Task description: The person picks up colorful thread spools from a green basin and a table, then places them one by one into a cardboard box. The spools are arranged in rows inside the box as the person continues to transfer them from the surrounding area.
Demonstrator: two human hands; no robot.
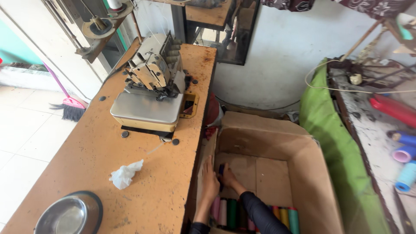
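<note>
We're reaching down into the cardboard box (303, 147) w/ both hands, just right of the orange counter (99, 151). Left hand (211, 182) lies flat, fingers spread, against the box's near left wall and floor, gripping nothing. Right hand (228, 177) is curled round a small dark spool (222, 170) at the box floor; looks like a closed grip on it, though fingers hide most of it. The two hands are almost touching, spool between them.

Below our wrists a row of thread cones (255, 214) stands packed side by side along the box's near edge: pink, green, dark, yellow, teal etc.

To do this bit well, we judge: keep the left hand braced on the cardboard so the wall doesn't flex, hold the spool upright, and keep sleeves clear of the standing row so nothing tips.

On the counter: an overlock sewing machine (151, 82), a crumpled white cloth scrap (125, 174), a steel bowl (69, 214) at the near corner. Right side: green fabric (333, 143) draped over a bench edge, more thread cones beyond.
</note>
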